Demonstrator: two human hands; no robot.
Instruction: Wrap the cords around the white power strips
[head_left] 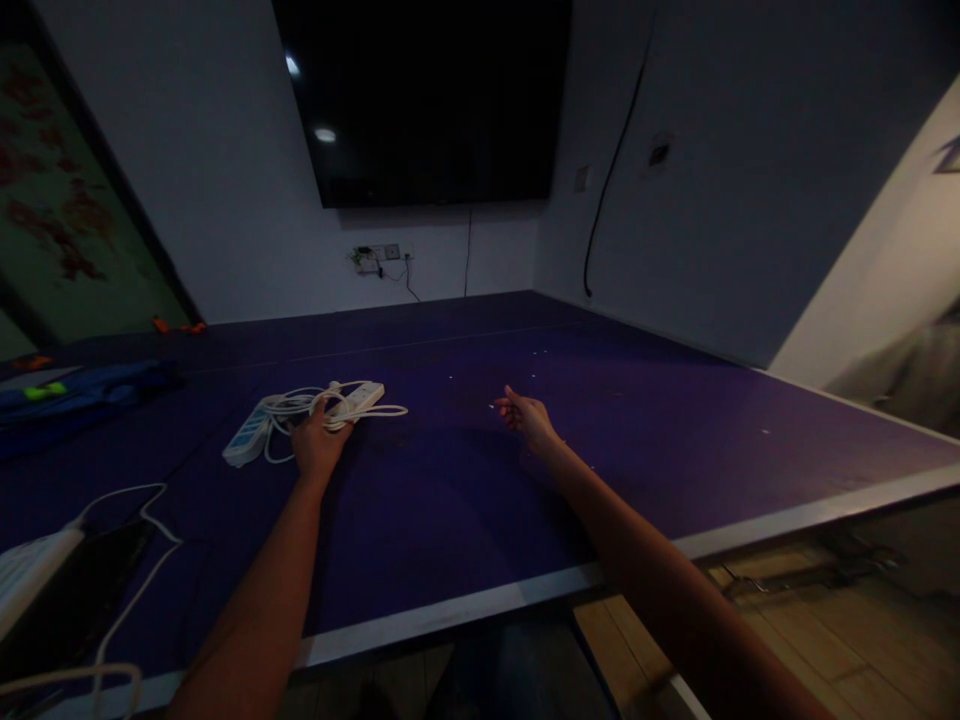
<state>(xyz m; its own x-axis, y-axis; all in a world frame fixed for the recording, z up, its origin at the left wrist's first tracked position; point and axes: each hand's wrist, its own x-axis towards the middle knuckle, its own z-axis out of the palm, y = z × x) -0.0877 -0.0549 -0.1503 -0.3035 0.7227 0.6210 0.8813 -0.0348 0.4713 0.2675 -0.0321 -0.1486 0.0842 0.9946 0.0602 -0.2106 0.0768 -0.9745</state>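
My left hand point(321, 445) is closed around part of a tangled white cable point(304, 403) on the purple table. A white power strip with a blue socket face point(251, 432) lies left of this hand. Another white power strip point(365, 397) sticks out of the tangle on its right. My right hand point(529, 418) hovers low over the middle of the table, thumb and fingers pressed together. At its fingertips shows a tiny white bit point(492, 406); whether it is pinched or lies on the table I cannot tell.
Small white specks point(534, 376) dot the purple table point(450, 520). At the near left are a white power strip point(34, 570), a dark flat object point(82, 590) and loose cable. Blue cloth point(112, 385) lies far left. A large screen point(427, 100) hangs above wall sockets point(379, 258).
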